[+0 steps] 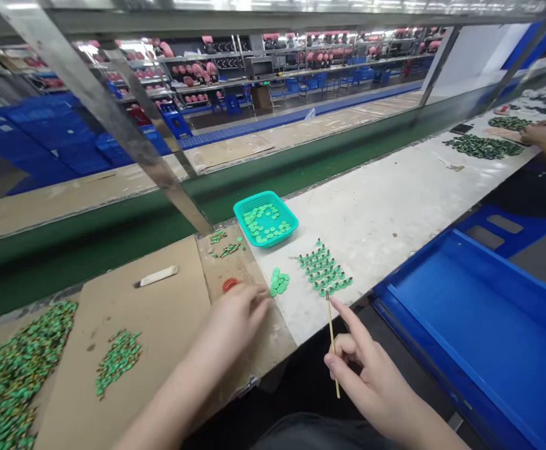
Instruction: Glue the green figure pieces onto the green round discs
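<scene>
On the bench [371, 206], a basket [266, 245] holding discs [254, 215] stands behind a loose disc cluster [280, 281]. Right of this cluster sit rows of pieces [325, 273]. Left, on cardboard [160, 306], what may be a knife [158, 275] lies behind a pile [118, 359]; farther left is a heap [15, 369].

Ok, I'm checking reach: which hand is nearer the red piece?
Left: the left hand is right by the red piece; the right hand is farther off, rightward, holding a stick.

Lighting: bright, from white strips overhead
Glare: pale streaks on the metal beam [254, 19]
Blur: left hand [238, 312] softened (motion, apparently)
Edges: stretched, smeared
Background: shelves [198, 75] soft
</scene>
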A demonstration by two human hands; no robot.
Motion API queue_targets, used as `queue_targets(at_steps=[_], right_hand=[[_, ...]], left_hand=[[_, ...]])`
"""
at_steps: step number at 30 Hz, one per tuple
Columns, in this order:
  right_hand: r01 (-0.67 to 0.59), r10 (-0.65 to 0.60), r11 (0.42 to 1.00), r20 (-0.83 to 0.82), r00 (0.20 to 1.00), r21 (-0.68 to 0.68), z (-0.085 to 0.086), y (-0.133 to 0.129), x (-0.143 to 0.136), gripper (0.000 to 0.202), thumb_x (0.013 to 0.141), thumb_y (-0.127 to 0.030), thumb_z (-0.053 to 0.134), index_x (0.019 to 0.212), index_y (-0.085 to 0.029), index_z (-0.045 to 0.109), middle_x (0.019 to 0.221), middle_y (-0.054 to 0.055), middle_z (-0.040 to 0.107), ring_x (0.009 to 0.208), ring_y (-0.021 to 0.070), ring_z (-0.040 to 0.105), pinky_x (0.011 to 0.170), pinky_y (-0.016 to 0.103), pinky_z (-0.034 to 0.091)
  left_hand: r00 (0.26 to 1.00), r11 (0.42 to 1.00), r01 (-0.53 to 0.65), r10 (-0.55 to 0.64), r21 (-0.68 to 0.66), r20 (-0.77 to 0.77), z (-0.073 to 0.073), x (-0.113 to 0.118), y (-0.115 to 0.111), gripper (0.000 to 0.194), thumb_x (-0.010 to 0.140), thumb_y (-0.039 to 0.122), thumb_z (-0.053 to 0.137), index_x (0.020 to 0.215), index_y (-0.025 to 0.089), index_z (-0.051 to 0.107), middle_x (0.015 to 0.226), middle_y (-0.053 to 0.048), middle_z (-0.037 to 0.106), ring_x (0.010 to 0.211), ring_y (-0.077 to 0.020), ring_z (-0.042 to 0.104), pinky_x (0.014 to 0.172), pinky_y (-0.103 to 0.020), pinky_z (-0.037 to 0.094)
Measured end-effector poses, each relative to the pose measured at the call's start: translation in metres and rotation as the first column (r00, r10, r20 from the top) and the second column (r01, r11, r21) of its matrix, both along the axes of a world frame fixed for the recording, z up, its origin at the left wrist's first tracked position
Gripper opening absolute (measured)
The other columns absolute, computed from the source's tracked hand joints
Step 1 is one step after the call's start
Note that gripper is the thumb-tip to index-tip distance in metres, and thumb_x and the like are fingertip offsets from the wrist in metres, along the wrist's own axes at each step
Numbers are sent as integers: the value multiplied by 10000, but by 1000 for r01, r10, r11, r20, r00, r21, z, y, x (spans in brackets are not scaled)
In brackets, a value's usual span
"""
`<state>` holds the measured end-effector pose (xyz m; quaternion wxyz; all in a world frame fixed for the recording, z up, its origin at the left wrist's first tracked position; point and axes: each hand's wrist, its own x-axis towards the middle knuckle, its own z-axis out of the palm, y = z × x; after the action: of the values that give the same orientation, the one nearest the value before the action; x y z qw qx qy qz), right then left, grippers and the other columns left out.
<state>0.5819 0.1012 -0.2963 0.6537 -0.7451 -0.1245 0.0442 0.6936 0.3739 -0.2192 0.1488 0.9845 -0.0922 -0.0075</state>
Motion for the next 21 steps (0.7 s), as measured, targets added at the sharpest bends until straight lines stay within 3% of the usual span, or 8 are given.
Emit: queue_targets(at_steps=[2,4,6,8,13,17,21], right_hand=[[2,-2,1000,57,998,14,7,5,2,791,1162,-268,565,1871,-299,216,849,-48,734,756,182,718,779,314,612],[-2,3,1000,107,994,-16,13,10,3,617,1160,-266,581,1765,-315,466,854,-35,750,770,175,741,775,300,618],[-19,27,998,141,990,-59,19,13,3,397,1158,-274,600,1537,-298,715,873,-5,786,788,175,773,764,289,630],[-28,38,998,165,986,-63,25,15,3,288,1160,-286,612,1358,-277,821,924,29,846,821,185,819,780,291,665],[-17,6,997,150,989,76,40,13,1,251,1175,-344,640,1276,-266,856,1171,99,934,1107,259,915,1013,381,744],[99,-118,988,153,981,122,45,17,8,184,1136,-392,751,1075,-259,862,897,55,908,810,210,895,768,277,740],[151,-171,982,189,967,118,40,32,25,375,1207,-493,621,1146,-245,896,753,32,836,659,171,814,657,256,700]], left_hand=[[999,999,-45,45,-7,18,-19,-5,-10,348,1073,401,596,1284,249,829,1176,-120,809,1008,-280,765,875,-377,572],[996,996,-89,89,-12,30,-29,-4,-19,327,1103,385,573,1239,231,828,1193,-129,786,988,-275,758,850,-377,556],[993,993,-114,115,-24,37,-31,0,-25,289,1105,362,571,1149,222,821,1181,-126,773,982,-273,751,826,-376,538],[993,992,-114,116,-49,35,-28,2,-25,231,1084,332,593,1075,228,799,1158,-111,773,993,-269,748,809,-367,524],[996,987,-91,92,-131,2,-22,-25,2,262,1038,399,613,865,256,749,929,-56,768,892,-245,740,773,-344,526],[977,972,-193,203,-135,62,-32,-69,33,396,1032,498,524,763,269,702,807,-56,721,742,-246,682,674,-368,441],[951,957,-249,271,-147,152,-44,-92,52,396,1057,548,530,830,277,708,862,-54,719,767,-247,670,678,-384,415]])
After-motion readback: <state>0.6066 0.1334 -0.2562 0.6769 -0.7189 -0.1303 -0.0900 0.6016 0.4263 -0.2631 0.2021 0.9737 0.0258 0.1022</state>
